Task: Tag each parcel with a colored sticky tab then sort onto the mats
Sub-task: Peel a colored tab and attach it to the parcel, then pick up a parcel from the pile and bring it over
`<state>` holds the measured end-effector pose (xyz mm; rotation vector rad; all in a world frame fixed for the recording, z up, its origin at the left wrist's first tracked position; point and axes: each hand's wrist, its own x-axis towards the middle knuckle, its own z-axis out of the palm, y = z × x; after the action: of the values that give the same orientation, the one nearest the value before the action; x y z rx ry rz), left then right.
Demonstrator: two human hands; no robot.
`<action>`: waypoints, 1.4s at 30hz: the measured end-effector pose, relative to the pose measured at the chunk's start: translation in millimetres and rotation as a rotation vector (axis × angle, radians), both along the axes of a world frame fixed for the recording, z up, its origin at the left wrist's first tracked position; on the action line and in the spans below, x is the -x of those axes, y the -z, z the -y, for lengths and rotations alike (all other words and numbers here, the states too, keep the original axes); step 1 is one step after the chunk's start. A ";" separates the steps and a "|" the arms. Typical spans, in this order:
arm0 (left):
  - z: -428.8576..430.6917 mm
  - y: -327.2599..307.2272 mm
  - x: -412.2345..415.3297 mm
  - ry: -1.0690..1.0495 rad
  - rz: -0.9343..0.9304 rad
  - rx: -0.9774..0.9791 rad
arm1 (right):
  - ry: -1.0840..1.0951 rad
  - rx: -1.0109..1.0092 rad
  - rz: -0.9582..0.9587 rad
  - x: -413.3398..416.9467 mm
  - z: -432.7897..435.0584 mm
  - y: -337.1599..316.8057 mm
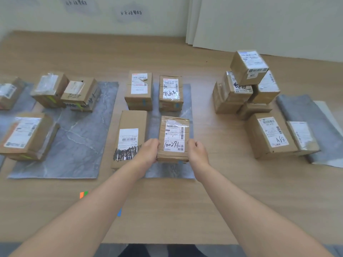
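Parcel (pixel 174 139) lengthwise away from viewer, between both hands, label up

Bare left grip (pixel 148 151) and right grip (pixel 197 151), bare forearms (pixel 96 197), dark clothing (pixel 148 250) low between.

A brown cardboard parcel (pixel 173 139), white label up and scrawled with numbers, was clasped by both long sides over the near end of the middle grey mat (pixel 167 170). Orange and green sticky tabs (pixel 83 194) lay nearer, on the counter (pixel 185 210).
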<state>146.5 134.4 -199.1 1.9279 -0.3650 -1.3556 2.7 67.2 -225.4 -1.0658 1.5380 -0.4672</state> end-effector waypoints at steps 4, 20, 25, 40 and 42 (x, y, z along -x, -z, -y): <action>-2.7 32.1 -0.9 0.001 0.045 -0.052 | -0.041 -0.019 -0.014 0.4 -0.9 14.6; -10.5 -15.5 16.1 -0.076 0.106 0.067 | -0.064 0.044 -0.001 13.7 -0.4 -0.4; -8.5 -45.8 12.5 -0.103 0.138 0.150 | -0.082 0.127 0.072 12.4 2.3 -43.3; -20.8 -197.9 26.9 -0.026 0.189 0.517 | -0.123 0.374 0.165 -2.8 -10.1 -198.1; -23.3 -221.5 23.9 -0.026 0.194 0.566 | -0.109 0.428 0.174 -5.0 -14.8 -222.1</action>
<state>122.5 157.6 22.4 1.5758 -0.7295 -0.9172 7.7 82.0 -3.3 -1.3887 1.2464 -0.8155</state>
